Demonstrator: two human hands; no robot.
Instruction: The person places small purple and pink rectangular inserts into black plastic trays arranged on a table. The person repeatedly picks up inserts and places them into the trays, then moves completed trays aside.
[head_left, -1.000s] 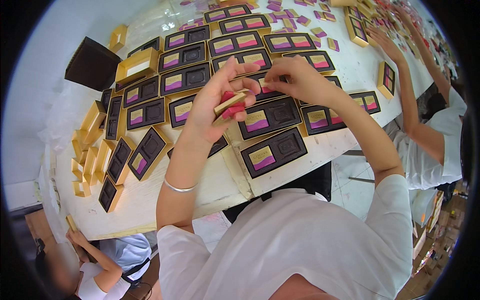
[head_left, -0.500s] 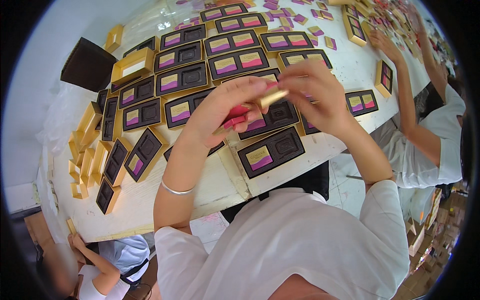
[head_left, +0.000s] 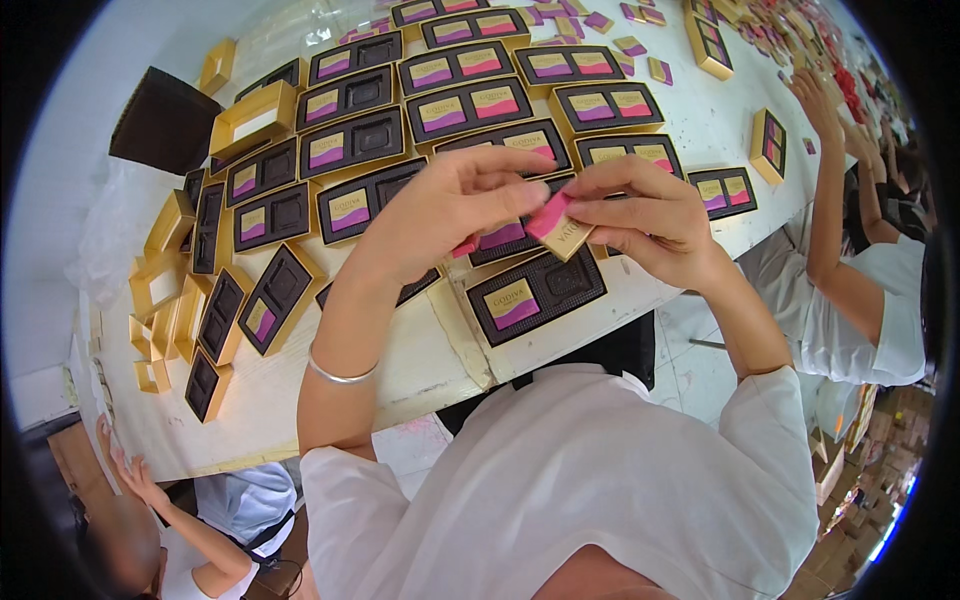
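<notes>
Between the thumb and fingers of my right hand (head_left: 655, 222) is a small square gold-and-pink packet (head_left: 562, 230), tilted with its printed face showing. My left hand (head_left: 435, 215) reaches its fingers and thumb toward the packet's far edge. It is curled round pink-edged packets (head_left: 466, 246), mostly hidden in the palm. Under both hands stand gold boxes with black two-compartment trays. The nearest box (head_left: 580, 312) has a gold-and-purple packet (head_left: 511, 303) in its left compartment, and its right compartment holds nothing. Another tray behind it is partly covered by my hands.
Rows of similar boxes (head_left: 455, 65) cover the table (head_left: 420, 350), some with two packets. Gold sleeves (head_left: 170, 225) and a dark carton (head_left: 165, 118) stand at left. Loose packets (head_left: 600, 22) lie at the far side. Co-workers' arms show at right (head_left: 822, 190) and lower left (head_left: 190, 520).
The packet in my right hand, blurred and edge-on before, has turned to show its gold-and-pink face. My right hand has dropped slightly, and the left fingers have straightened toward it.
</notes>
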